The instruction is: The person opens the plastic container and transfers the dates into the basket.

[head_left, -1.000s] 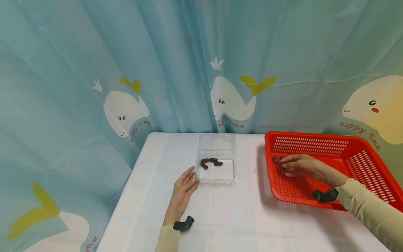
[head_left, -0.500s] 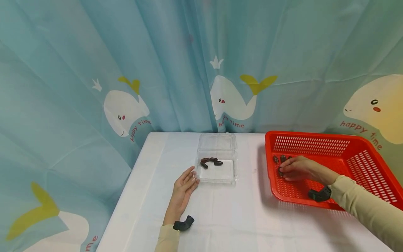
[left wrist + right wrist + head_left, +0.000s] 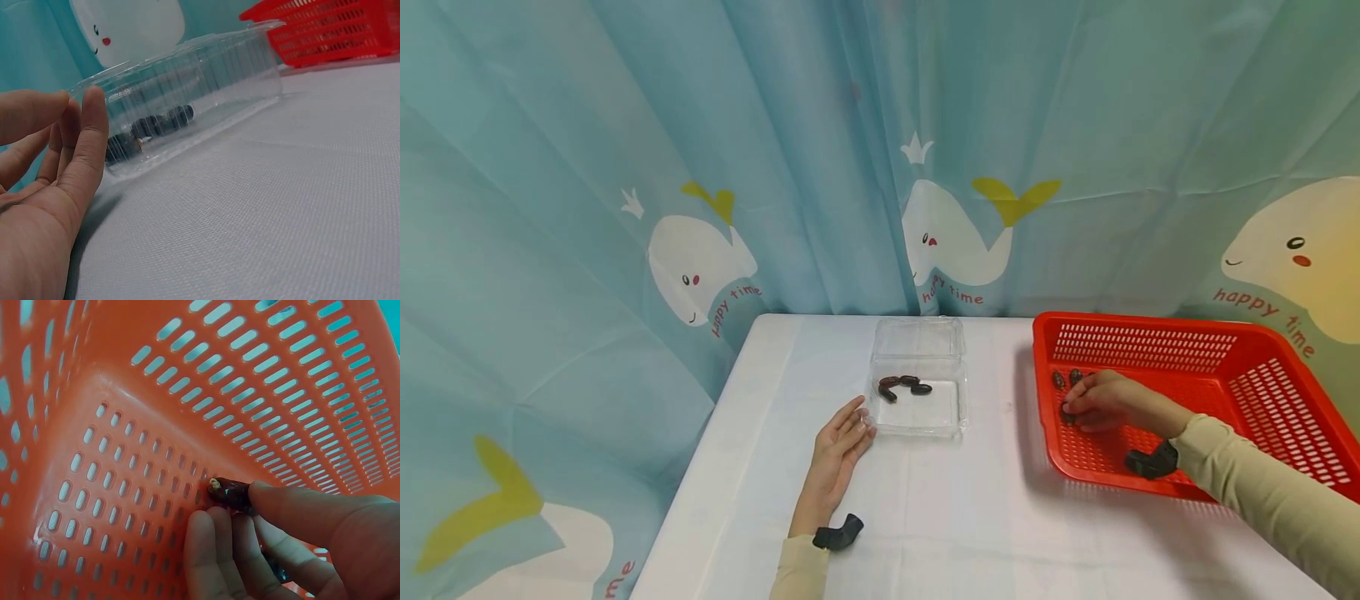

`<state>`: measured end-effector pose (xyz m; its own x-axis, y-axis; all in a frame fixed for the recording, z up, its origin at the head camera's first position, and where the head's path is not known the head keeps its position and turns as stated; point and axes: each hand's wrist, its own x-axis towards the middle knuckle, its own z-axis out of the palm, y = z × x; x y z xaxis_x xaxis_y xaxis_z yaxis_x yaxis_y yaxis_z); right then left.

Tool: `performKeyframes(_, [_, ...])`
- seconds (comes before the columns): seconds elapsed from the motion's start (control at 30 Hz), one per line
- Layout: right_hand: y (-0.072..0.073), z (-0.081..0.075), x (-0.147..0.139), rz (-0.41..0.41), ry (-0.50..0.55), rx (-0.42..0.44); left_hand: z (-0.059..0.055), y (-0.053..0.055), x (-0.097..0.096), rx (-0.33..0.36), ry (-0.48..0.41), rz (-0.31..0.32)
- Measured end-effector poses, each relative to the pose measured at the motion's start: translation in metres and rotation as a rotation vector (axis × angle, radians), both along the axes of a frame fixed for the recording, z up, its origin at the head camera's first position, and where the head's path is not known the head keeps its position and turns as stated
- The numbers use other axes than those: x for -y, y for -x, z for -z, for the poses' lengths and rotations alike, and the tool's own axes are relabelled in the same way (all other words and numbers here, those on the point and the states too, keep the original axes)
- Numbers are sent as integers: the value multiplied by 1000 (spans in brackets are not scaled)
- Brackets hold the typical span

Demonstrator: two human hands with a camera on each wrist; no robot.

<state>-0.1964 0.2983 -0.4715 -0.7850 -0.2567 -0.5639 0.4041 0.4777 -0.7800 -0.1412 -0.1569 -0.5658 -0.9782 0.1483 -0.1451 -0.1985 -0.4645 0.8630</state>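
Note:
My right hand [image 3: 1108, 402] reaches into the red basket [image 3: 1051, 454], where thumb and fingers pinch a dark brown date [image 3: 229, 494] with a pale stem end. This held date is close to the basket floor near the left wall. Just beyond the fingers lie more dates [image 3: 1058, 379]. My left hand [image 3: 837, 454] rests at the left side of a clear plastic clamshell box [image 3: 936, 415], its fairly straight fingertips right at the rim. Inside the box, several dates [image 3: 889, 382] are gathered toward the back left, and the lid [image 3: 917, 337] is laid back.
A white cloth covers the table [image 3: 955, 517], whose left edge [image 3: 700, 450] runs down beside the left arm. Behind it hangs a blue curtain [image 3: 820, 167] with whale prints. The basket's raised walls surround the right hand.
My right hand has shifted slightly left and toward me inside the basket with a date at its fingertips, uncovering dates behind it. The left hand and the box have stayed still.

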Motion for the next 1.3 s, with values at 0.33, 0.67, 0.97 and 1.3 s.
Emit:
performKeyframes(0.33, [0, -1, 1, 4, -50, -15, 0, -1, 0, -7, 2, 8])
performKeyframes(0.67, [-3, -8, 0, -30, -48, -46, 0, 0, 0, -3, 0, 6])
performKeyframes(0.97, [-3, -29, 10, 19, 8, -40, 0, 0, 1, 0, -5, 6])
performKeyframes(1.3, [-6, -52, 15, 32, 121, -64, 0, 0, 1, -3, -9, 8])
